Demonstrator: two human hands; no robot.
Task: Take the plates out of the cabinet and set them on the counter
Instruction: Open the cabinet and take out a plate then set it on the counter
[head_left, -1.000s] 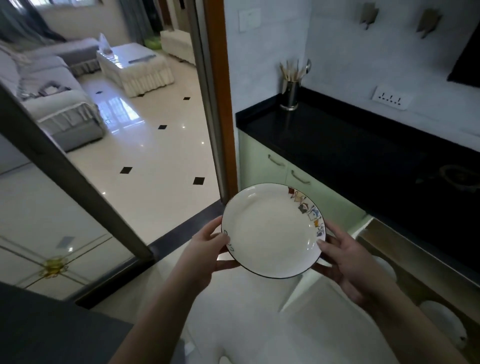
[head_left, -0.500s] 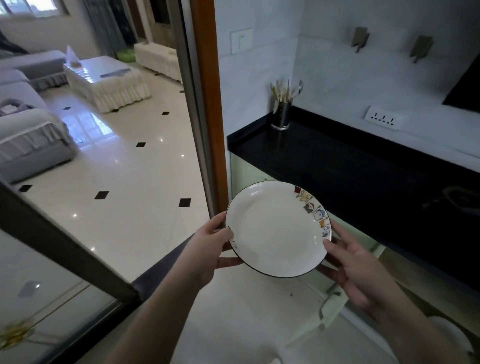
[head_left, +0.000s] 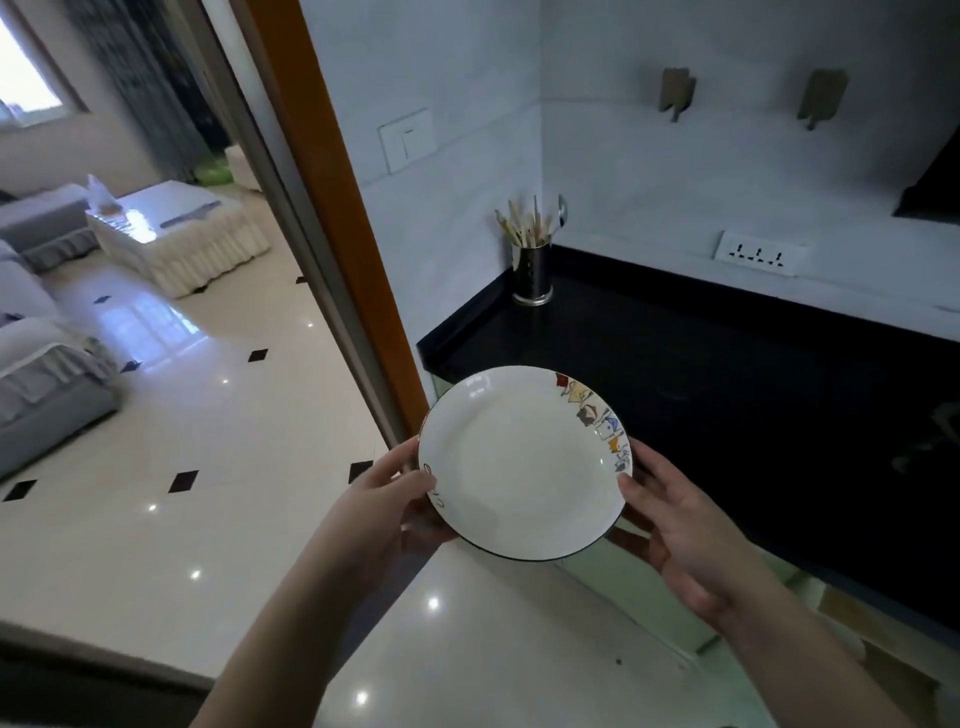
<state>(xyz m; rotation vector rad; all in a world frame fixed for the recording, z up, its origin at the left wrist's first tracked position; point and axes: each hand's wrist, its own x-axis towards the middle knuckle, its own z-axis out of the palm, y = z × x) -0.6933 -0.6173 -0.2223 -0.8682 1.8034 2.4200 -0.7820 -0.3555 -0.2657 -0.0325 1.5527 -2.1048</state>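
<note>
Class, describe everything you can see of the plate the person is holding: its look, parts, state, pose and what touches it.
The plate is round, white and glossy, likely ceramic, with a thin dark rim and a band of small coloured pictures along its upper right edge. It looks clean and empty. It is held face up, slightly tilted, above the floor by the near edge of the black counter. The left hand grips its left edge, the right hand its right edge.

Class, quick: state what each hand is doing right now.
Left hand: holding the plate by its left rim.
Right hand: holding the plate's right rim.
</note>
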